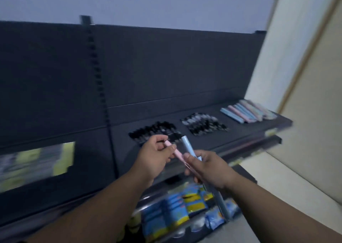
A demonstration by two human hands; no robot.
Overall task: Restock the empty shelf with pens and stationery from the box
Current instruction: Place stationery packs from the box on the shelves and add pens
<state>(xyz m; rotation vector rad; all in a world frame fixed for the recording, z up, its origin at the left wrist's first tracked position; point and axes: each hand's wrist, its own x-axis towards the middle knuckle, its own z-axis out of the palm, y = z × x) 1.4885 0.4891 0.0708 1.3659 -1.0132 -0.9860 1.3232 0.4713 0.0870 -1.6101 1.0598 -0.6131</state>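
Slim pink pen (pixel 178 154) pinched by left hand (pixel 155 158); right hand (pixel 211 168) fingers (pixel 190 171) clasp pale-blue pens (pixel 187 145).

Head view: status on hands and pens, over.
Left hand pinches pink pen; right hand grips blue pen. Both pens held in front of shelf. Pastel pen row at its right end; path there open.

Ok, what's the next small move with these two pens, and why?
Probably carry the pink pen to the pastel row at the shelf's right end: the left hand pinches it, the right hand grips the blue pen, and that row holds matching colours.
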